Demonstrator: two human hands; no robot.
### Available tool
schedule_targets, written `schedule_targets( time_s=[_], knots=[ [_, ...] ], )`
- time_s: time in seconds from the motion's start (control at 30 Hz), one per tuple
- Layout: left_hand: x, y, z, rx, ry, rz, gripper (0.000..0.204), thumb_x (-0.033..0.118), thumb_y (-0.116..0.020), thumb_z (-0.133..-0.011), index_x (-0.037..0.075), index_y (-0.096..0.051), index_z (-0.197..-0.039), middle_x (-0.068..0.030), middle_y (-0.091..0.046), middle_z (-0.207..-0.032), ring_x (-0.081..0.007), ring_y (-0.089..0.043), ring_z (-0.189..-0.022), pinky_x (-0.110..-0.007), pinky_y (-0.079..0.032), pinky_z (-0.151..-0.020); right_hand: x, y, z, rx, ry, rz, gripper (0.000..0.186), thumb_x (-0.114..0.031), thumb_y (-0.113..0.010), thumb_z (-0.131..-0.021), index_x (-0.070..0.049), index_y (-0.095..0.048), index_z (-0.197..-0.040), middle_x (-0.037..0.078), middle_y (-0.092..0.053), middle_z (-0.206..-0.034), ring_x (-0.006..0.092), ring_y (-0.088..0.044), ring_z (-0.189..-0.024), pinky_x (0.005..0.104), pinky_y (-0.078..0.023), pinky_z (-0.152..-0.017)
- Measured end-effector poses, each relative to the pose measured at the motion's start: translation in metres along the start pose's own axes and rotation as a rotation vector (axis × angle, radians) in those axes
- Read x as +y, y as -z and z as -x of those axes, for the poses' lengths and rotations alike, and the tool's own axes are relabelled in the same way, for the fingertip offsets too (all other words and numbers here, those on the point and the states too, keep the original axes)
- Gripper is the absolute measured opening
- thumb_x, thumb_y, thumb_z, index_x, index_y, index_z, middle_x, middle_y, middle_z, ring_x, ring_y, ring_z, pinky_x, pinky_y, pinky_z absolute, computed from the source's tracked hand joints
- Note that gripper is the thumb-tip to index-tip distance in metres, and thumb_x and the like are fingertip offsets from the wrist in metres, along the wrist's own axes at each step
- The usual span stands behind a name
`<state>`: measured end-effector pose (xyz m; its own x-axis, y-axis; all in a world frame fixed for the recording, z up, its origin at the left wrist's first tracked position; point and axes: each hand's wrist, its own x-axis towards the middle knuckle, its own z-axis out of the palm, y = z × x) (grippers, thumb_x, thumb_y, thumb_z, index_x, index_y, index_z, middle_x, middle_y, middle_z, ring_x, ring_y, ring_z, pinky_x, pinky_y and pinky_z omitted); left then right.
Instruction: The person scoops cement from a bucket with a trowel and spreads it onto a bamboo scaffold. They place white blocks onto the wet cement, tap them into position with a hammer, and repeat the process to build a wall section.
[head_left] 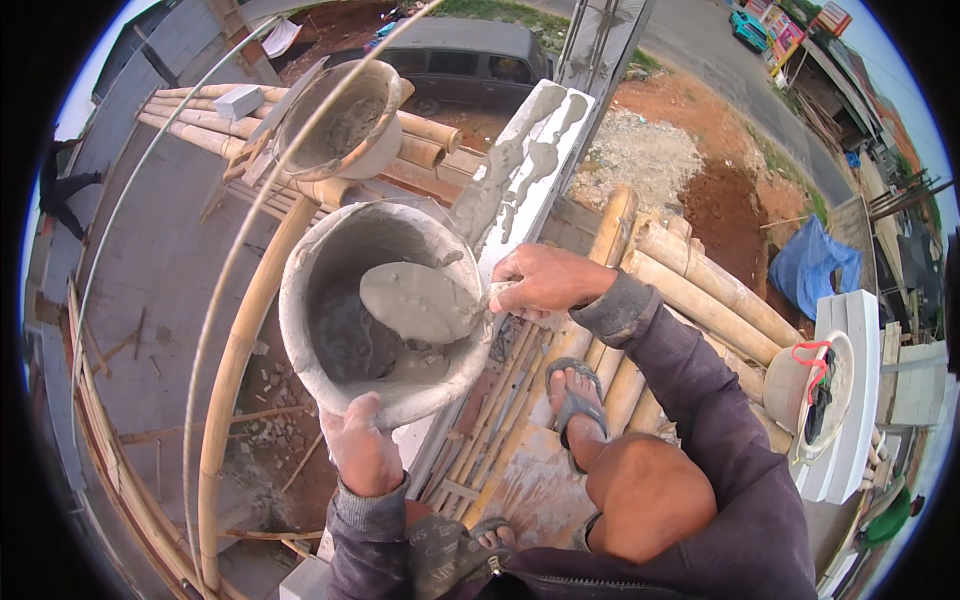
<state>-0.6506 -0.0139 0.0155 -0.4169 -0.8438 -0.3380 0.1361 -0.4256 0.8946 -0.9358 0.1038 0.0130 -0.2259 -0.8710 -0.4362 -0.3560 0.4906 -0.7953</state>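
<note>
My left hand (365, 445) grips the lower rim of a cement-crusted bucket (310, 285) holding grey wet mortar. My right hand (545, 280) is closed on the handle of a trowel (420, 300), whose blade is inside the bucket's mouth, coated and loaded with mortar. Just beyond both hands runs the top of a white block course (565, 135), with thick streaks of mortar (505, 175) along it. Up and to the left, a second bucket (375, 150) with grey material inside rests on the bamboo.
I crouch on bamboo poles (710, 300) at height. A long bamboo pole (245, 350) and a thin rod cross the left. At right are white blocks (855, 390) and a pail (830, 395). A van (450, 65) and blue tarp (810, 265) are below. Other people are at both edges.
</note>
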Motion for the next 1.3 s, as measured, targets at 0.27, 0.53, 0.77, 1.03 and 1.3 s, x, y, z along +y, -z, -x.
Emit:
schedule_targets(
  time_s=[0.27, 0.53, 0.77, 1.03, 1.3],
  knots=[
    [0.018, 0.015, -0.011, 0.081, -0.036, 0.027, 0.061, -0.007, -0.052, -0.08, -0.002, -0.043, -0.14, -0.0138, -0.056, -0.124, -0.0284, -0.06, -0.109, -0.043, -0.051, -0.099, 0.065, 0.097, -0.04, 0.503, -0.1, -0.163, 0.025, -0.022, -0.072, -0.086, 0.001, -0.066, -0.077, 0.007, -0.064, -0.068, 0.0164, -0.062, -0.058, 0.0308, -0.048, -0.053],
    [0.032, 0.05, -0.018, 0.155, -0.08, 0.064, 0.048, -0.008, -0.054, -0.082, -0.004, -0.048, -0.129, -0.0138, -0.058, -0.114, -0.0283, -0.062, -0.1, -0.047, -0.055, -0.091, 0.126, 0.124, -0.115, 0.866, -0.208, 0.462, 0.036, -0.02, -0.064, -0.078, 0.007, -0.073, -0.1, 0.032, -0.07, -0.104, 0.0474, -0.067, -0.103, 0.0499, -0.054, -0.093],
    [0.037, 0.074, -0.028, 0.289, -0.108, -0.023, 0.034, -0.008, -0.056, -0.083, -0.006, -0.051, -0.117, -0.0127, -0.057, -0.107, -0.0273, -0.061, -0.096, -0.047, -0.055, -0.088, 0.104, 0.036, -0.09, 0.594, 0.053, 0.61, 0.031, -0.021, -0.067, -0.081, -0.001, -0.072, -0.104, 0.024, -0.07, -0.102, 0.0432, -0.068, -0.097, 0.0499, -0.054, -0.087],
    [0.037, 0.081, -0.031, 0.314, -0.116, 0.055, 0.028, -0.007, -0.058, -0.083, -0.006, -0.052, -0.11, -0.0136, -0.056, -0.105, -0.0282, -0.061, -0.095, -0.047, -0.055, -0.089, 0.108, -0.059, -0.058, 0.609, 0.45, 0.677, 0.032, -0.013, -0.076, -0.078, -0.006, -0.066, -0.108, 0.013, -0.06, -0.093, 0.0348, -0.062, -0.085, 0.0469, -0.05, -0.075],
    [0.013, 0.064, -0.037, 0.158, -0.197, -0.006, 0.046, -0.007, -0.057, -0.081, -0.007, -0.05, -0.126, -0.0151, -0.057, -0.112, -0.0296, -0.061, -0.097, -0.046, -0.054, -0.089, 0.07, -0.058, -0.007, 0.733, 0.252, 0.024, 0.027, -0.02, -0.075, -0.082, 0.001, -0.071, -0.099, 0.017, -0.066, -0.087, 0.0362, -0.066, -0.08, 0.0424, -0.052, -0.071]
  ],
)
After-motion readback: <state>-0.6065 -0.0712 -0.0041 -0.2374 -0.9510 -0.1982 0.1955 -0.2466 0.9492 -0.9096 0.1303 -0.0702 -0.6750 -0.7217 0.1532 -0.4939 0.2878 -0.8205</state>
